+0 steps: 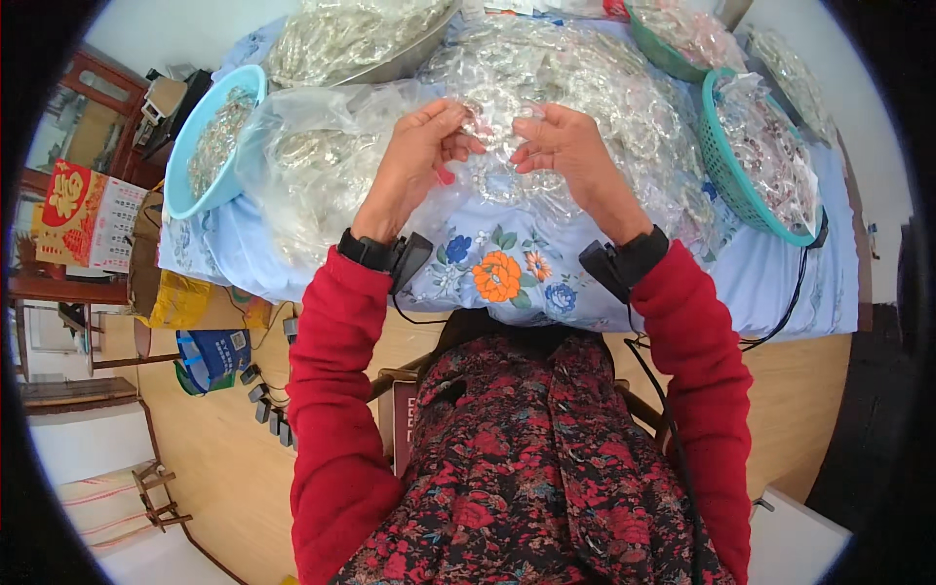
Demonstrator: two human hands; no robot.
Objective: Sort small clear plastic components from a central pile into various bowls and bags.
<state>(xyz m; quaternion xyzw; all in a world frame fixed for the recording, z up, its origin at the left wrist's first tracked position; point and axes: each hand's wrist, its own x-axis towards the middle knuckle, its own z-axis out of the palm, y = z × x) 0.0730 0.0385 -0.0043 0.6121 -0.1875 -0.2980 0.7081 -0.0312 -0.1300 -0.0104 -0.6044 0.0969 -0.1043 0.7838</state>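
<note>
Over the middle of the cloth-covered table, both my hands are raised close together. My left hand (pixel 429 141) is closed, thumb and fingertips pinched on the left side of a shiny, silvery bracelet-like strand (pixel 493 122). On its right side, my right hand (pixel 561 146) pinches the strand in the same way. Its fine details are too small to make out. Behind and around the hands spreads a large heap of silvery strands in see-through plastic (pixel 624 107). One looped piece (pixel 500 183) lies on the cloth just below my fingers.
At left stand a light-blue basin (pixel 175 185) of small pieces and a see-through plastic bag (pixel 268 161). A metal bowl (pixel 409 58) sits behind. On the right are a teal basket (pixel 726 180) and a green basin (pixel 653 49), both filled. Black cables (pixel 780 336) hang near my right arm.
</note>
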